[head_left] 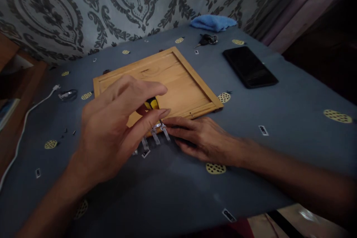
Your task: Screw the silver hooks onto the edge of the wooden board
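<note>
A shallow wooden tray (181, 81) lies on a grey-blue cloth with yellow dotted spots. My left hand (117, 130) hovers over the tray's near corner with fingers curled in a pinch above a small black and yellow object (152, 103), which is mostly hidden. My right hand (200, 137) rests low on the cloth at the tray's front edge, its fingertips touching several small metal strips (154, 137) lined up there. Whether the fingers grip one of the strips is hidden.
A black phone (249, 67) lies at the right rear of the cloth. A bunch of keys (206, 39) and a folded blue cloth (213, 22) sit at the back. A white cable (28, 113) runs along the left. Patterned wallpaper stands behind.
</note>
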Action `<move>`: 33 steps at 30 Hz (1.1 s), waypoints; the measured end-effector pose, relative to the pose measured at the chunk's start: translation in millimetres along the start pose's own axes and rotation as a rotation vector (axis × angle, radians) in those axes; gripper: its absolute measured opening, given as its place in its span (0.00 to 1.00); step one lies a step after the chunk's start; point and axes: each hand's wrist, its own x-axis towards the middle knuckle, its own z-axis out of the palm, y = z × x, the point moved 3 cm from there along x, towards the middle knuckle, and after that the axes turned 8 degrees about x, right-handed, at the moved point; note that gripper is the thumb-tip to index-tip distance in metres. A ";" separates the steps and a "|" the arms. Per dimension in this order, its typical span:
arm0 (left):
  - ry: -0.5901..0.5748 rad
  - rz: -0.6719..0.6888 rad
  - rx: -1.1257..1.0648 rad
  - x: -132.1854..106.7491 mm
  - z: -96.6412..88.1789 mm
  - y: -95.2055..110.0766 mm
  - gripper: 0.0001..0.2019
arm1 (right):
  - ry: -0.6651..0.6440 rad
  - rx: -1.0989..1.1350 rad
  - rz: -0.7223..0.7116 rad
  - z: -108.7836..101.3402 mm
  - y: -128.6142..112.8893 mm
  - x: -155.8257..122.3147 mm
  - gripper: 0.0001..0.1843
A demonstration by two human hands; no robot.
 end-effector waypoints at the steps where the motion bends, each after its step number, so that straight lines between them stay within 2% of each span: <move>1: -0.001 0.001 0.021 0.2 0.6 0.7 0.09 | -0.003 0.001 0.000 0.3 0.1 -0.1 0.19; 4: 0.010 -0.023 0.053 0.4 2.0 2.2 0.07 | -0.005 0.009 -0.012 0.9 0.0 -0.2 0.20; 8: 0.044 -0.035 -0.003 -1.6 1.6 1.2 0.11 | -0.012 0.000 -0.010 1.3 0.3 -0.4 0.20; 16: -0.026 -0.098 -0.122 -3.5 -3.4 -1.2 0.15 | -0.024 0.001 -0.003 1.4 1.0 0.4 0.20; 22: 0.025 -0.274 -0.074 -2.4 -11.9 1.5 0.12 | 0.009 -0.005 -0.013 -1.2 -1.4 1.2 0.18; 33: -0.021 -0.142 -0.104 -3.8 -3.7 -2.3 0.12 | -0.024 -0.003 -0.002 1.1 0.7 0.7 0.20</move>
